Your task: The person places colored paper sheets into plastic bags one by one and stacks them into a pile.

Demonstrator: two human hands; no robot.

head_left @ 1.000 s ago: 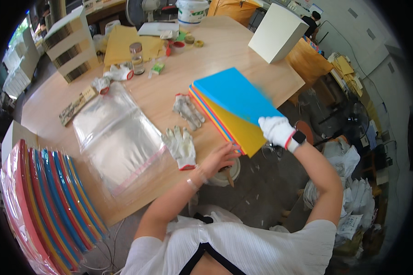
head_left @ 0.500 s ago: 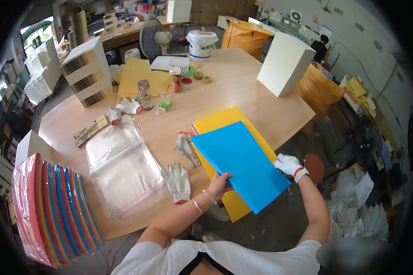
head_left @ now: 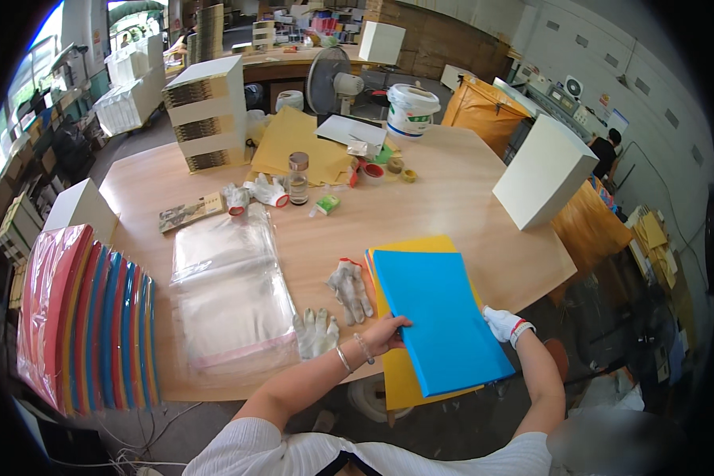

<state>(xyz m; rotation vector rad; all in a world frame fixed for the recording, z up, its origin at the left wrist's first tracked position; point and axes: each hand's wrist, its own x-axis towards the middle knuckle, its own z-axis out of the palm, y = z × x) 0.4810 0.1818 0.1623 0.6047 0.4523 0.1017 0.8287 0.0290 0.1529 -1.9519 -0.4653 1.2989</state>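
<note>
Two hands hold a stack of coloured sheets (head_left: pixel 440 325) at the tabletop's (head_left: pixel 452 198) near edge, its lower end overhanging: the bare left hand (head_left: pixel 387 333) clamps the left side, the gloved right hand (head_left: pixel 501 324) the right. Sheets look light, flexible and likely slippery, so gripping opposite long edges suits them. Loose gloves (head_left: pixel 349 287) lie just beside.

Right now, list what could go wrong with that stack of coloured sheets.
The coloured sheets overhang the table edge toward the person, so they could tip or slide off. Only the left hand and gloved right hand steady them; the blue top sheet might skew. The loose glove beside them could get caught underneath.
</note>
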